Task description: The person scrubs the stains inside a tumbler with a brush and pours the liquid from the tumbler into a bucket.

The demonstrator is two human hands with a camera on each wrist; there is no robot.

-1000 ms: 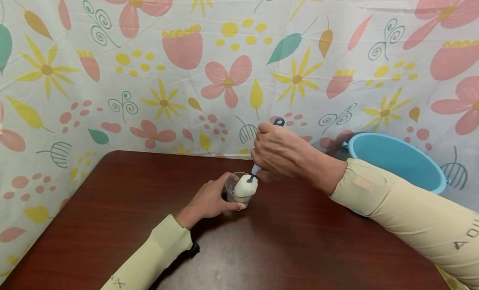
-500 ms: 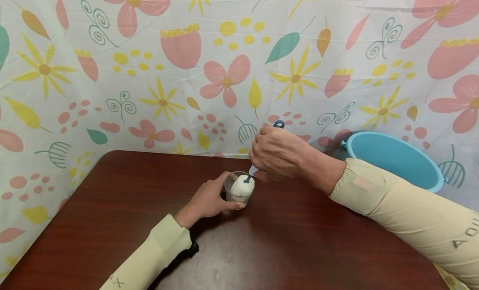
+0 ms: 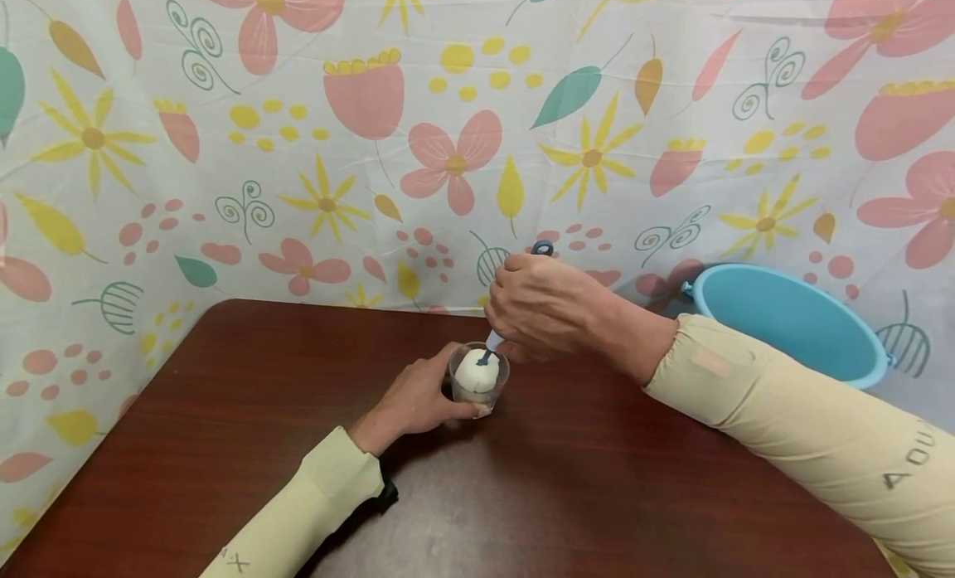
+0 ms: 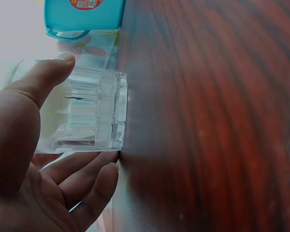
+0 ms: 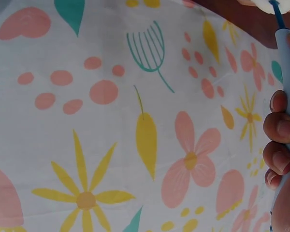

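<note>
In the head view, my left hand (image 3: 416, 395) grips a clear plastic cup (image 3: 501, 385) upright on the table, thumb on the near side. In the left wrist view the cup (image 4: 92, 116) lies sideways to the camera, its thick base right at the tabletop. My right hand (image 3: 552, 304) holds a sponge cup brush by its blue handle (image 5: 286, 63), fingers curled round it. The brush's white sponge head (image 3: 476, 371) is inside the cup, its top near the rim. The loop end (image 3: 542, 248) of the handle sticks out above my right fist.
The dark red-brown wooden table (image 3: 582, 478) has a rounded far left corner. A light blue bucket (image 3: 783, 313) stands beyond its right edge, behind my right forearm. Behind the table hangs a white curtain (image 3: 448, 80) printed with flowers and leaves.
My right hand has shifted left, bringing the brush handle along. The sponge head has moved left from the cup's right side to its middle and sits lower. My left hand and the cup stay in place.
</note>
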